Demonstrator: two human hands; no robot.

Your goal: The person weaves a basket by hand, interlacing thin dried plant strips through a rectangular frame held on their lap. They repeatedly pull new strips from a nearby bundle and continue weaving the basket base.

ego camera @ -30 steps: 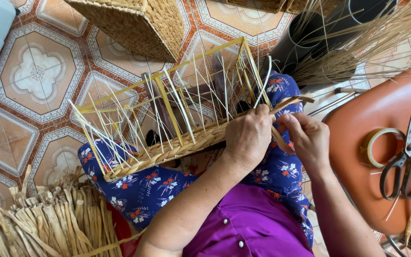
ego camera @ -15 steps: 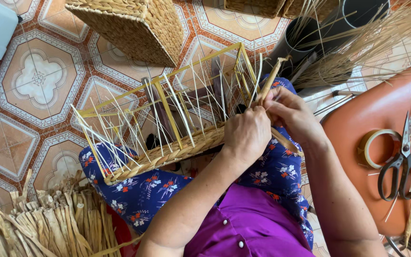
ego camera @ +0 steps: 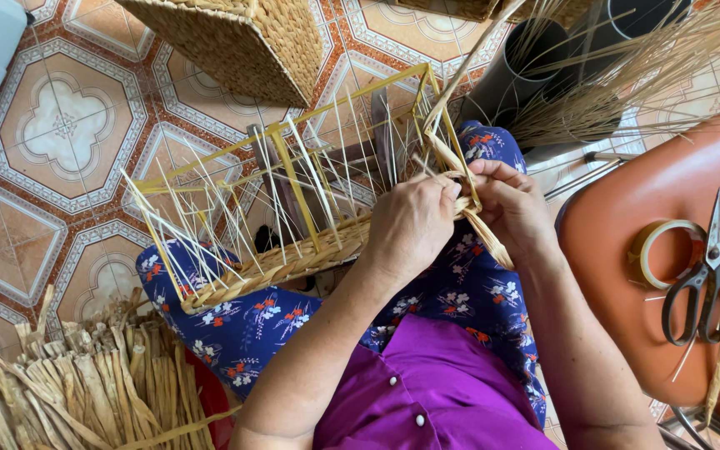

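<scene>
A half-woven basket on a yellow wire frame (ego camera: 293, 179) rests on my lap, thin pale stakes sticking up from its woven straw base (ego camera: 285, 262). My left hand (ego camera: 410, 227) grips the woven rim at the frame's right corner. My right hand (ego camera: 514, 208) sits just beside it, fingers closed on a flat straw strand (ego camera: 452, 158) that bends around the corner post and runs up past the frame. The two hands nearly touch.
A finished woven basket (ego camera: 235, 42) stands on the patterned tiled floor (ego camera: 52, 150) above. A bundle of dried straw (ego camera: 85, 392) lies at lower left. An orange stool (ego camera: 627, 250) at right holds a tape roll (ego camera: 664, 250) and scissors (ego camera: 702, 275). Dark tubes with reeds (ego camera: 593, 58) stand at upper right.
My right hand has drawn the straw strand around the frame's corner and pulled it in toward my left hand. The basket has shifted slightly on my lap.
</scene>
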